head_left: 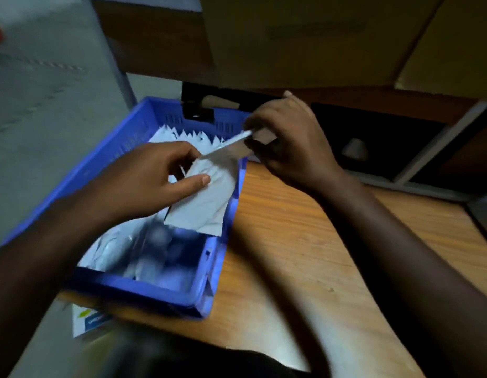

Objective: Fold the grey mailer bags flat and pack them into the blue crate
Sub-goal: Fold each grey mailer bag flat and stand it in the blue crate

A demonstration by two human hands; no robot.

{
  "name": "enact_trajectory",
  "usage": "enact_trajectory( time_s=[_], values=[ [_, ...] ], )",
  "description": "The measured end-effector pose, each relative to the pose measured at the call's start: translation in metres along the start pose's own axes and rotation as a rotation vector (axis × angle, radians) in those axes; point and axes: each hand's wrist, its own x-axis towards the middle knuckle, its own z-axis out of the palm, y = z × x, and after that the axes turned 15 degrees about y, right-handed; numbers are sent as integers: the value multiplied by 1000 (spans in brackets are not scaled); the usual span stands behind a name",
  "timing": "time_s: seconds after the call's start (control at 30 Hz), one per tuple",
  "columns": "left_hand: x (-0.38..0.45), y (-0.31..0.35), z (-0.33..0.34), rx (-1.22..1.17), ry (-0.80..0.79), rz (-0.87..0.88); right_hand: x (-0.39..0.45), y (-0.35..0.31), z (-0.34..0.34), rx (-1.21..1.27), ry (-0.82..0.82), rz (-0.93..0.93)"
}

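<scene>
— Mailer bag [206, 197], grey and partly folded, is held above the right half of the blue crate [122, 148], near the middle of the frame. Who has it?

— Both hands. The left hand [152, 178] grips its left edge, thumb on top of the sheet and fingers curled behind it. The right hand [288, 137] pinches the upper flap at the bag's top right corner, fingers bent round it.

— What lies in the crate?

— A row of folded grey bags [190, 135] stands on edge along the far wall, their corners showing as a jagged line. More pale bags [119, 249] lie loose in the near left part; the near right part is blurred, so I cannot tell what is there.

— And the crate itself?

— It sits on a wooden table [291, 241], its left side hanging past the table edge. Cardboard boxes [305, 39] fill the upper right of the frame, and a white printed card [86, 320] shows at the lower left below the crate.
</scene>
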Motion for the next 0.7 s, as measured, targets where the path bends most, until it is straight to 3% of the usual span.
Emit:
enact_trajectory(
  time_s=[0.13,0.27,0.37,0.43,0.63,0.7],
  values=[
    [-28,-35,-24,113,30,-96,25,-38,54,62,-143,-92],
    [-43,-60,-42,119,54,-207,37,-62,90,74,-318,-28],
    [-52,-74,-39,148,-127,-319,34,-76,112,75,-543,20],
    [-60,-78,-23,265,-242,-295,28,-83,123,58,-615,2],
    [-65,-84,16,480,-341,-165,8,-96,147,103,-708,109],
    [-64,-94,25,491,-398,-185,2,-97,152,139,-659,291]
  ],
)
